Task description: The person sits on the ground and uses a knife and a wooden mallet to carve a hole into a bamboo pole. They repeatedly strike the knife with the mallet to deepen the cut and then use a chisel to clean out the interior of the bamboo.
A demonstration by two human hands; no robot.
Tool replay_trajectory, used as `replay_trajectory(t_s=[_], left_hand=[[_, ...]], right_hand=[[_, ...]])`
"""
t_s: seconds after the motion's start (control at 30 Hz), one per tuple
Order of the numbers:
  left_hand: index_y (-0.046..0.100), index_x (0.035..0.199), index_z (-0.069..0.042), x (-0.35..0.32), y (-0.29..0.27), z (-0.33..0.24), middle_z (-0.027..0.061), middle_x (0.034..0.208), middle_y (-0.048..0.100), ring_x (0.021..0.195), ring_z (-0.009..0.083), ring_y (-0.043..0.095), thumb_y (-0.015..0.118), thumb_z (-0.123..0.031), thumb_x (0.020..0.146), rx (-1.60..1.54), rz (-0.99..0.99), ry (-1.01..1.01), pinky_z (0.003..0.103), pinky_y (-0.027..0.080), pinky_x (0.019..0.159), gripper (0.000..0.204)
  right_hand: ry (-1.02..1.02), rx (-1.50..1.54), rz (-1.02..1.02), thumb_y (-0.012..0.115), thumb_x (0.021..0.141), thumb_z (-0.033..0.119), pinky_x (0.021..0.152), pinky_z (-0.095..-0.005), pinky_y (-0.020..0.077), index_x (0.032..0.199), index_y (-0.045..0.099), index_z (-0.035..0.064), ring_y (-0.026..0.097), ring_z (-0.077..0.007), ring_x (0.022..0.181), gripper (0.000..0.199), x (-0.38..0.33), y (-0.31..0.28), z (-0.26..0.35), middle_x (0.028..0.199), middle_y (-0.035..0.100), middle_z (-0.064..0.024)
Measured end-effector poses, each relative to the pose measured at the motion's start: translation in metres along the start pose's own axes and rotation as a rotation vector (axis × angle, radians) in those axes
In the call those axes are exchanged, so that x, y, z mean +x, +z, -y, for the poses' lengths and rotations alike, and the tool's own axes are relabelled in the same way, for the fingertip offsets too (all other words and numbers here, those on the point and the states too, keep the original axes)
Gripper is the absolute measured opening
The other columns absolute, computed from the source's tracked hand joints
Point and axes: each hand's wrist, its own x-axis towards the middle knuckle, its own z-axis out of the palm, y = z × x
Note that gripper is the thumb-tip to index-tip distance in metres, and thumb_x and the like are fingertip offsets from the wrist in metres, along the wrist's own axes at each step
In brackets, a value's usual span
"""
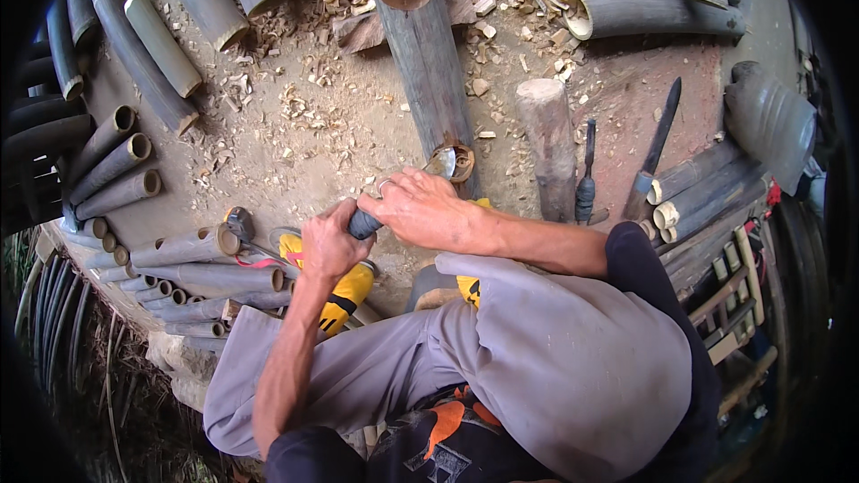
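Chisel (pixel 420 181): one, both hands' fingers clamped on it, at one bamboo pole (pixel 428 63).

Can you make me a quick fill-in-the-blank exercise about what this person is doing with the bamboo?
1. Both hands grip one dark ____ of a tool, the left hand below the right hand.
2. The tool's blade meets the near end of a long ____ pole lying on the ground.
3. The pole's far end is ____, showing a round opening.
4. The ground around the pole is strewn with pale wood ____.

Missing words: handle; bamboo; hollow; shavings
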Motion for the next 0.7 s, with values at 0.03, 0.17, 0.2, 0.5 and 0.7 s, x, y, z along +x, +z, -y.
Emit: replay_trajectory(t_s=[0.03,0.17,0.2,0.5,0.7], left_hand=[[0.058,0.080,-0.007,0.006,-0.012,-0.001,0.0131,0.074,0.064,0.067,0.0353,0.064,0.072,-0.019,0.060,0.056,0.017,0.034,0.044,0.052,0.059,0.027],[0.057,0.078,-0.008,0.039,-0.053,-0.016,0.0114,0.072,0.062,0.066,0.0329,0.064,0.067,-0.014,0.063,0.268,0.111,0.190,0.043,0.052,0.059,0.019],[0.057,0.078,-0.009,0.048,-0.064,-0.022,0.0111,0.073,0.062,0.066,0.0320,0.065,0.065,-0.011,0.063,0.326,0.127,0.261,0.042,0.052,0.059,0.018],[0.062,0.069,-0.009,0.093,-0.096,-0.077,0.0088,0.064,0.063,0.059,0.0252,0.064,0.067,-0.013,0.060,0.560,0.084,0.438,0.037,0.050,0.053,0.010],[0.070,0.089,-0.006,-0.059,0.088,-0.031,0.0160,0.065,0.064,0.057,0.0225,0.064,0.073,-0.022,0.059,-0.494,-0.200,-0.465,0.036,0.053,0.062,0.035]], right_hand=[[0.015,0.012,-0.053,0.058,0.075,0.007,0.078,-0.0391,0.0489,0.108,0.056,0.0070,0.062,-0.0290,0.085,0.032,0.001,-0.002,0.000,0.083,0.061,-0.0126],[0.066,0.117,-0.229,0.061,0.070,0.003,0.078,-0.0403,0.0497,0.107,0.054,0.0057,0.062,-0.0305,0.086,0.038,0.004,-0.009,-0.003,0.085,0.059,-0.0137],[0.070,0.144,-0.304,0.059,0.071,0.002,0.077,-0.0408,0.0500,0.106,0.053,0.0047,0.062,-0.0310,0.084,0.035,0.005,-0.012,-0.002,0.083,0.059,-0.0139],[0.111,0.405,-0.612,0.062,0.070,0.000,0.065,-0.0458,0.0523,0.110,0.051,0.0019,0.063,-0.0407,0.075,0.042,-0.001,-0.027,-0.012,0.086,0.061,-0.0216],[-0.278,-0.075,0.444,0.058,0.072,0.007,0.054,-0.0451,0.0520,0.094,0.061,0.0036,0.065,-0.0318,0.062,0.022,0.006,-0.012,0.000,0.068,0.064,-0.0151]])
